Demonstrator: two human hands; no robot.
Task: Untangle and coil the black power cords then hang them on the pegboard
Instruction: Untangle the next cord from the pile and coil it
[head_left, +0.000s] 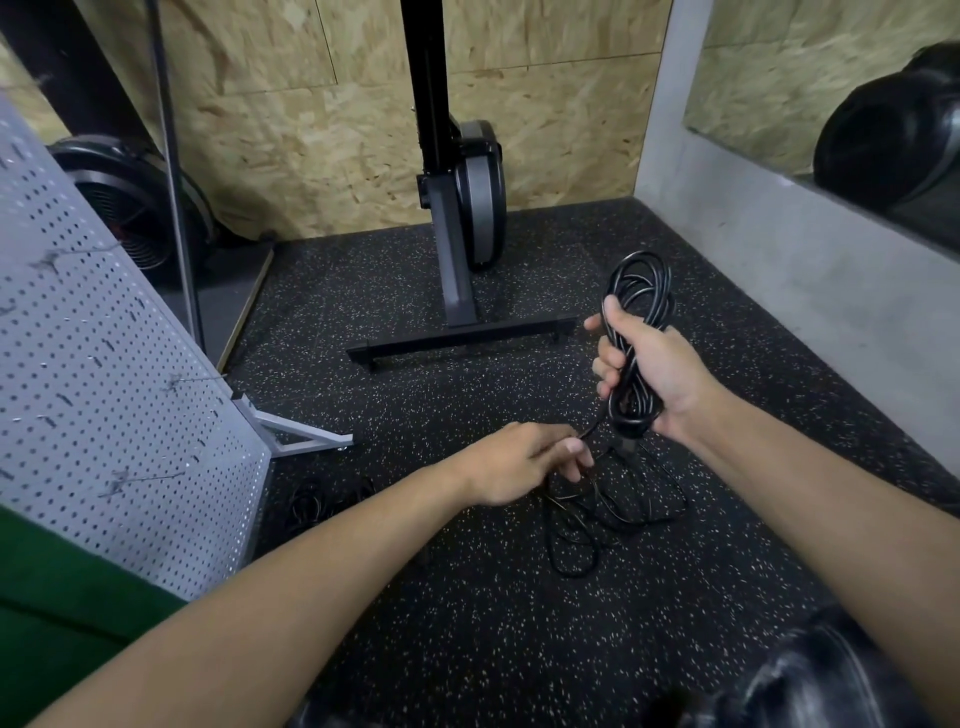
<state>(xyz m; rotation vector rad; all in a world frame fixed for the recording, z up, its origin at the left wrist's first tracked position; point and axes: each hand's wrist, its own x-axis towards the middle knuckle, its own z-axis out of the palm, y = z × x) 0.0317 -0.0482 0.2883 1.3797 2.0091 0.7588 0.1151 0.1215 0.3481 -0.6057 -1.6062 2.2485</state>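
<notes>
Cord coil (631, 415) in right hand (657, 366)

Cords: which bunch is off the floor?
The looped bunch gripped in the right hand. The tangle below the left hand and the heap by the pegboard both lie on the floor.

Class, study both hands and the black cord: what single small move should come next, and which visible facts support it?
Probably the left hand should lift the strand it pinches and lay one more loop into the coil gripped by the right hand. Loose cord lies in tangled loops on the floor below, so the coil seems unfinished; the pegboard can wait.
</notes>
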